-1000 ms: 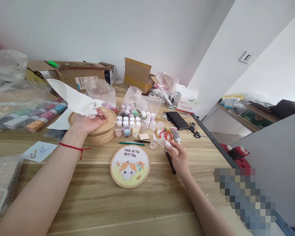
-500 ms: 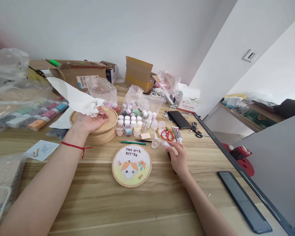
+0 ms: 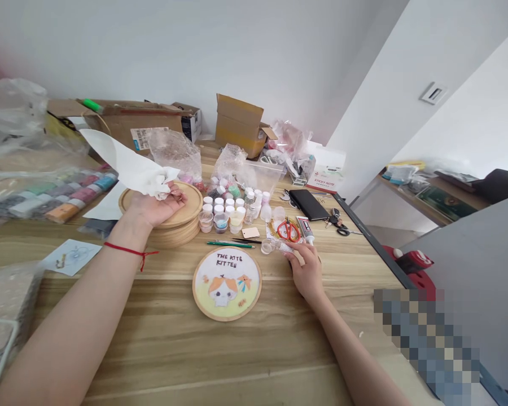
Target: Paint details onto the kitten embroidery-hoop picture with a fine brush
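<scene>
Nearest you, the round, wooden-rimmed picture of an orange-and-white cat (image 3: 227,288) lies flat on the wood-grain table (image 3: 186,361). Beyond its top edge lies a green pencil (image 3: 226,245). Your right hand (image 3: 307,273) has its fingers drawn narrow on a small clear plastic container (image 3: 283,247), just beside a clear round cup (image 3: 267,246). Your left hand (image 3: 157,210), palm up, has its fingers curled round a crumpled white tissue-like sheet (image 3: 129,168), above the stacked round pale-wood trays (image 3: 188,211). Farther on, you have red-handled pliers (image 3: 294,231) near a white-and-dark glue tube (image 3: 305,229), then white-capped small jars (image 3: 219,209). At the back stands an open brown cardboard box (image 3: 238,128).
</scene>
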Demonstrator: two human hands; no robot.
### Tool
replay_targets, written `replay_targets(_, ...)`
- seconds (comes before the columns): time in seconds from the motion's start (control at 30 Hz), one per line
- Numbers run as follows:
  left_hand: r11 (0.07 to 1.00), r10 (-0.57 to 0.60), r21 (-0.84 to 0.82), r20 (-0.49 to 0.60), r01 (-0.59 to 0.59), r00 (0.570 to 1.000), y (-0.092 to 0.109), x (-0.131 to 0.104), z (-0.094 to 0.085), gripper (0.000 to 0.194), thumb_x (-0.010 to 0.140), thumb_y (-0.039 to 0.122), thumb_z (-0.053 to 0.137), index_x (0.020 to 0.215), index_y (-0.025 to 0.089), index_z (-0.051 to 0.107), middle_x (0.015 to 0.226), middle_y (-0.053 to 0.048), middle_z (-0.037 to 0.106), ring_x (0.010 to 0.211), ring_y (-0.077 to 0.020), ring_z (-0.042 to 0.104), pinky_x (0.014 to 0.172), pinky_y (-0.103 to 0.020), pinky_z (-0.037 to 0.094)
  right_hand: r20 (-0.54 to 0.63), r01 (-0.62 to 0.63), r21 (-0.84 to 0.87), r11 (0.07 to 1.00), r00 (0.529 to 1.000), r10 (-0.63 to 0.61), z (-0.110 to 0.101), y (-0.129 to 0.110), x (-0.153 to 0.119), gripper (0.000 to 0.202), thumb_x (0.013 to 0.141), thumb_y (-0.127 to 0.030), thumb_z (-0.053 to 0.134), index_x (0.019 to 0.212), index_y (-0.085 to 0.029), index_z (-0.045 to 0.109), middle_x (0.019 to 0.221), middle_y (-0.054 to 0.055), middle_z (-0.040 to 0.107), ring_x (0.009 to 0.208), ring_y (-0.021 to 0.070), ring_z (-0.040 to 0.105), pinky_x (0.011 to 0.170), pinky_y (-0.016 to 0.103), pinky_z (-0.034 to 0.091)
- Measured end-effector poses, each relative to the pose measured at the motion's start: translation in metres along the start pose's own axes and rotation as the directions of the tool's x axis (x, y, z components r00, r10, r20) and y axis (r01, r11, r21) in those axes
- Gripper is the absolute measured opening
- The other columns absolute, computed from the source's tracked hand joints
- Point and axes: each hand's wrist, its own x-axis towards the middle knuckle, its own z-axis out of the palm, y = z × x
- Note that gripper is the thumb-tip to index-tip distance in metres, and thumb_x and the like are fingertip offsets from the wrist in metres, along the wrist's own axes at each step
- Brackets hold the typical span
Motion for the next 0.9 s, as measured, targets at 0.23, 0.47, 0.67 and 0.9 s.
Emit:
replay_targets(0.23,1.0,0.007,-0.008,0.005,-0.007,1.0,0.0008,0.0035,-0.0039,0.035,0.099,0.026,0.021,0.069,0.02,0.037,0.056,0.0,0.044,0.046,-0.0135,0.04,0.049,-0.028,0.044,0.015,-0.02,-0.001,1.0,1.0,0.02,0.001,-0.0002,0.0,0.024,0.088,-0.036,0.058,0.101,-0.023,0.074,0.101,0.01,0.072,0.102,0.0283,0.061,0.092,0.046,0.049)
replay_targets(0.47,1.0,0.004,-0.008,0.021,-0.004,1.0,0.0009,0.0046,-0.0052,0.033,0.097,0.024,0.022,0.068,0.019,0.037,0.056,0.0,0.044,0.046,-0.0134,0.041,0.049,-0.029,0.045,0.007,-0.011,-0.03,0.999,1.0,0.012,0.0021,0.0013,0.0006,0.024,0.087,-0.037,0.058,0.1,-0.024,0.074,0.099,0.009,0.073,0.1,0.0284,0.061,0.091,0.047,0.049)
replay_targets(0.67,1.0,0.001,-0.009,0.036,0.0,0.999,0.0011,0.0058,-0.0073,0.035,0.098,0.025,0.021,0.067,0.019,0.036,0.055,0.0,0.044,0.047,-0.013,0.041,0.05,-0.028,0.045,0.01,-0.007,-0.019,1.0,1.0,0.008,0.0019,0.0005,0.0017,0.025,0.087,-0.037,0.058,0.101,-0.023,0.074,0.099,0.009,0.073,0.1,0.0283,0.061,0.091,0.046,0.049)
replay_targets(0.9,1.0,0.011,0.004,0.044,-0.011,0.999,0.0009,0.0055,-0.0066,0.037,0.099,0.024,0.02,0.067,0.019,0.037,0.055,0.0,0.045,0.047,-0.0129,0.041,0.05,-0.028,0.046,0.006,-0.005,-0.022,1.0,1.0,0.005,0.0023,0.0004,0.002,0.024,0.087,-0.037,0.058,0.099,-0.024,0.074,0.098,0.009,0.073,0.098,0.0276,0.061,0.091,0.046,0.049)
